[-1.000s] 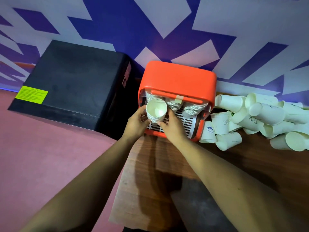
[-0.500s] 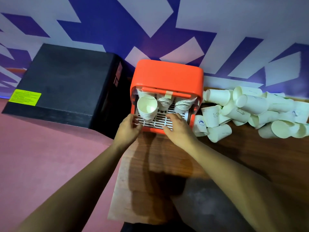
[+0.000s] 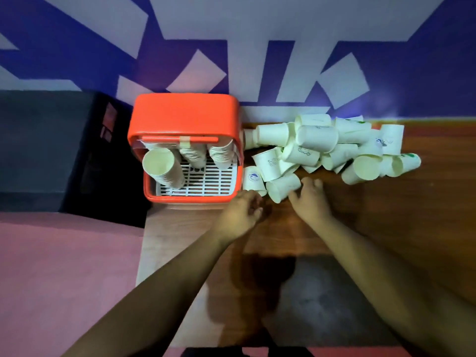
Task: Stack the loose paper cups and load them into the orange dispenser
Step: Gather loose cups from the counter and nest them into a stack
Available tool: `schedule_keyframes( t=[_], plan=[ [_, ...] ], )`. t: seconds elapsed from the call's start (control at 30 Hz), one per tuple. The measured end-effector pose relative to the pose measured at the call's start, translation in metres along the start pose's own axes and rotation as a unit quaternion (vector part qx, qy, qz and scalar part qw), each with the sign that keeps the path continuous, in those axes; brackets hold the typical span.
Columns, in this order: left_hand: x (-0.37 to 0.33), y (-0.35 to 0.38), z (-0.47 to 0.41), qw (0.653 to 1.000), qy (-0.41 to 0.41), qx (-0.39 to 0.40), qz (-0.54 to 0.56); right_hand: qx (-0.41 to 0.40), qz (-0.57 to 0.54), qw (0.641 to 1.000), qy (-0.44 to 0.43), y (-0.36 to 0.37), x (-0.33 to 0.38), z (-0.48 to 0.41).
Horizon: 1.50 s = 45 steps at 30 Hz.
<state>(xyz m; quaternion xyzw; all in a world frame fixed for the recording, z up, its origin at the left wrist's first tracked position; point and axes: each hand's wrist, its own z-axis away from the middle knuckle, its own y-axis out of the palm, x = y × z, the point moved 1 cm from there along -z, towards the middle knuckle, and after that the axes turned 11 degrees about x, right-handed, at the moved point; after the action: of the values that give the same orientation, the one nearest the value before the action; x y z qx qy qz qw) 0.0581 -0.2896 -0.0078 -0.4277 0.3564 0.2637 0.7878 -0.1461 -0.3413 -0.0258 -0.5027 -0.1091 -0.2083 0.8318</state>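
Two bare hands meet at mid-frame over the brown wooden table [image 3: 386, 222]. The left hand [image 3: 240, 215] has fingers loosely curled round nothing; the right hand [image 3: 310, 199] has relaxed, slightly parted fingers. Just above and between them lies one white paper cup [image 3: 283, 188] on its side, beside the right thumb (contact cannot be told). Up and right sprawls a heap of white paper cups [image 3: 334, 148], too overlapped to count, some with small logos. Upper left of the hands stands one orange plastic dispenser [image 3: 185, 117] holding three nested cup stacks [image 3: 162, 168] over a white slotted tray [image 3: 206, 185]
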Motion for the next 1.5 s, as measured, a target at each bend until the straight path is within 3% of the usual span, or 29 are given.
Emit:
schedule_keyframes(
  t=[0.23, 0.33, 0.43, 0.53, 0.67, 0.8, 0.93, 1.07, 1.17, 1.3, 1.5],
  plan=[
    [-0.001, 0.025, -0.037, 0.979, -0.013, -0.098, -0.18, 0.065, 0.077, 0.99, -0.098, 0.009, -0.014, -0.021],
    [-0.002, 0.029, -0.043, 0.969, -0.063, -0.026, -0.236, 0.115, 0.184, 0.968, -0.127, 0.014, -0.027, -0.02],
    [-0.002, 0.035, -0.044, 0.953, -0.089, 0.032, -0.288, 0.105, 0.244, 0.951, -0.159, 0.016, -0.047, -0.008],
    [-0.001, 0.04, -0.041, 0.951, -0.056, 0.025, -0.304, 0.11, 0.224, 0.957, -0.149, 0.013, -0.068, 0.006],
    [0.009, 0.045, -0.041, 0.938, -0.047, 0.08, -0.334, 0.157, 0.156, 0.969, -0.11, 0.004, -0.093, 0.018],
    [0.015, 0.048, -0.043, 0.946, -0.023, 0.089, -0.311, 0.152, 0.121, 0.972, -0.132, -0.006, -0.116, 0.028],
    [0.019, 0.051, -0.045, 0.945, -0.019, 0.085, -0.316, 0.119, -0.023, 0.987, -0.105, -0.014, -0.125, 0.036],
    [0.008, 0.057, -0.048, 0.952, -0.003, 0.073, -0.296, 0.124, -0.15, 0.981, -0.016, -0.018, -0.129, 0.036],
    [0.002, 0.07, -0.049, 0.984, -0.042, 0.073, -0.157, 0.118, -0.236, 0.964, 0.02, -0.025, -0.131, 0.04],
    [0.006, 0.084, -0.044, 0.991, -0.091, 0.051, 0.084, 0.127, -0.35, 0.928, -0.028, -0.043, -0.124, 0.05],
    [0.004, 0.121, -0.037, 0.986, -0.051, 0.065, 0.146, 0.06, -0.399, 0.915, -0.018, -0.061, -0.118, 0.065]
  ],
)
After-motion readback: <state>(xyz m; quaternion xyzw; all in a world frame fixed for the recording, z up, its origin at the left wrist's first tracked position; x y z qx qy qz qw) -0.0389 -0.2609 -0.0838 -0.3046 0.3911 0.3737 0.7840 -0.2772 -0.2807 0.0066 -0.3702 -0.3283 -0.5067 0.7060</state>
